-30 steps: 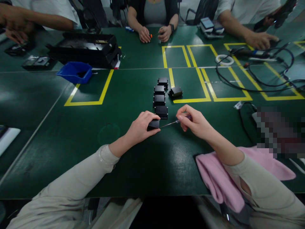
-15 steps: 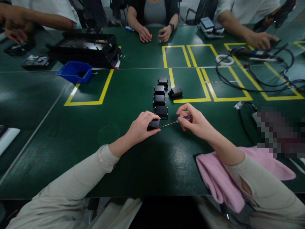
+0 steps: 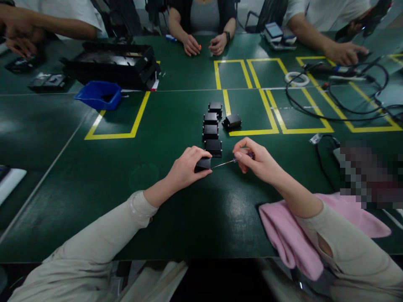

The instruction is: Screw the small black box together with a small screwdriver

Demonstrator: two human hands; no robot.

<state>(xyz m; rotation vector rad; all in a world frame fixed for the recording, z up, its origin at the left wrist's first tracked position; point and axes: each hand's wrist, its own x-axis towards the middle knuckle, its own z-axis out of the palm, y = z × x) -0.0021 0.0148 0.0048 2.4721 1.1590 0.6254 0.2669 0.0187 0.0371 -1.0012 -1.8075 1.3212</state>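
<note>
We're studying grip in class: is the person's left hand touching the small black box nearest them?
Touching. The head view shows the left hand gripping the small black box between thumb on its near side and fingers over its far side.

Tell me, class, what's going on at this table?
One person is working on a small black box at a green table. Their left hand grips the box, and their right hand holds a screwdriver with its tip at the box's right side. Beyond it, four similar boxes stand in a line, with another box to their right. A pink cloth lies by the right sleeve.
</note>
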